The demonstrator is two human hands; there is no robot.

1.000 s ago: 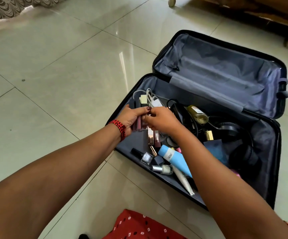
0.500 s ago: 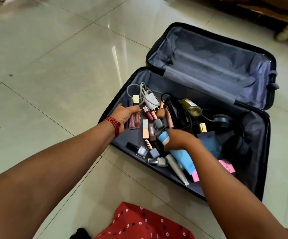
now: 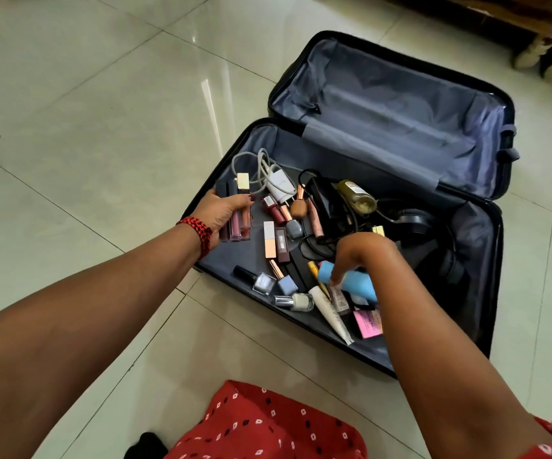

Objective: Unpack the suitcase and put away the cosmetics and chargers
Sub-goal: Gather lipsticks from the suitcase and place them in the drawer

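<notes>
A black suitcase [image 3: 486,279] lies open on the tiled floor, lined in grey. Its near half holds loose cosmetics: nail polish bottles [image 3: 264,283], lipsticks [image 3: 269,239], a white tube [image 3: 330,314] and a blue bottle [image 3: 355,281]. A white charger [image 3: 279,187] with its cable lies at the far left corner. My left hand [image 3: 221,213] grips a bundle of lip gloss tubes [image 3: 239,223] at the case's left edge. My right hand [image 3: 360,256] reaches down with its fingers on the blue bottle; its grip is partly hidden.
Black headphones [image 3: 413,223], a black cable and a yellowish bottle [image 3: 357,195] lie deeper in the case. A pink packet [image 3: 368,323] sits near the front rim. Wooden furniture legs [image 3: 532,54] stand at the top right. Red patterned cloth [image 3: 268,425] covers my lap.
My right hand left my left hand and moved right and toward me, down onto the blue bottle. My left hand kept the lip gloss tubes near the case's left edge.
</notes>
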